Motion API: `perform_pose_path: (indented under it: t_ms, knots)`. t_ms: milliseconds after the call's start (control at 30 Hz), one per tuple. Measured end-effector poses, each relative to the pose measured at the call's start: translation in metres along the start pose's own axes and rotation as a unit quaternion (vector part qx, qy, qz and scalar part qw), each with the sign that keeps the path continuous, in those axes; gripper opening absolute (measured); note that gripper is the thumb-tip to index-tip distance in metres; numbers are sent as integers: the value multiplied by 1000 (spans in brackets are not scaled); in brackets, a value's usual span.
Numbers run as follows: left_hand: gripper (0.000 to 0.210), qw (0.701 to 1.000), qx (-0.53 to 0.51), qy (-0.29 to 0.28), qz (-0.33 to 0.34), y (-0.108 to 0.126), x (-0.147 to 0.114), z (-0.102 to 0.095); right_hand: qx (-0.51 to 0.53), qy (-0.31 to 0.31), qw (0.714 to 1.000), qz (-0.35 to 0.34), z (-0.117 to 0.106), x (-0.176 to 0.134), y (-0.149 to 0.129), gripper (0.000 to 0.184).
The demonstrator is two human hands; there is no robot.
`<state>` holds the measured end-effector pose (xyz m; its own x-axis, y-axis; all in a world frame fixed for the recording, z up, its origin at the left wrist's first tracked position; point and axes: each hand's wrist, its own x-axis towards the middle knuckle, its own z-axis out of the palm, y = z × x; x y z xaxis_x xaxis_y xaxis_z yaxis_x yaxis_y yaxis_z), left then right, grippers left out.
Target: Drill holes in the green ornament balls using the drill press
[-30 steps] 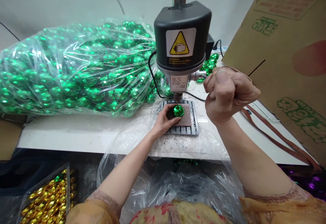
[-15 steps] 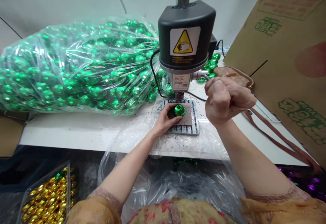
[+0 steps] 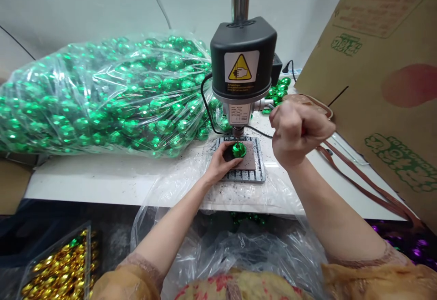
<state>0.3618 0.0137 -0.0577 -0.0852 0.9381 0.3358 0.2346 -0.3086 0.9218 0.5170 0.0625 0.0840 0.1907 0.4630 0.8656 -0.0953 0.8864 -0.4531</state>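
Observation:
Between the thumb and fingers of my left hand (image 3: 219, 162) is a shiny green faceted ball (image 3: 239, 150). It rests on a brownish pad (image 3: 248, 161) on the slotted metal base (image 3: 260, 168), directly under the chuck of a small drill press (image 3: 242, 58). The bit seems to meet the top of the ball, though the contact is too small to make out. My right hand (image 3: 297, 129) is closed in a fist around the press's feed lever, whose grip is mostly hidden by the fingers. Dark shavings lie scattered about the base.
A large clear bag of green balls (image 3: 112, 99) fills the table's left side. More loose green balls (image 3: 278, 90) lie behind the press. Cardboard (image 3: 382, 86) and a brown strap (image 3: 368, 181) stand right. Below are gold balls (image 3: 58, 268), purple balls (image 3: 414, 245) and clear plastic (image 3: 239, 245).
My right hand has shifted slightly, its fist turned a little on the lever. The camera view has tilted slightly. My left hand still steadies the green ball under the press.

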Motion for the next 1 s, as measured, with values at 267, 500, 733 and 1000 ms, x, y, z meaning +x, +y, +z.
perform_pose_path:
  t_ms: [267,500,733,1000]
  knots:
    - [42,985,148,87,9,29,-30,-7,72,24,995,58,15,43,-6,48]
    - [39,906,303,-259,145,64,-118,-23,40,30,996,75,17,41,-9,51]
    - [59,791,435,-328,279,51,-146,-34,38,9,996,77,17,43,-12,48]
    - [39,869,395,-120,272,46,-116,-31,113,-50,977,172,19,71,7,47]
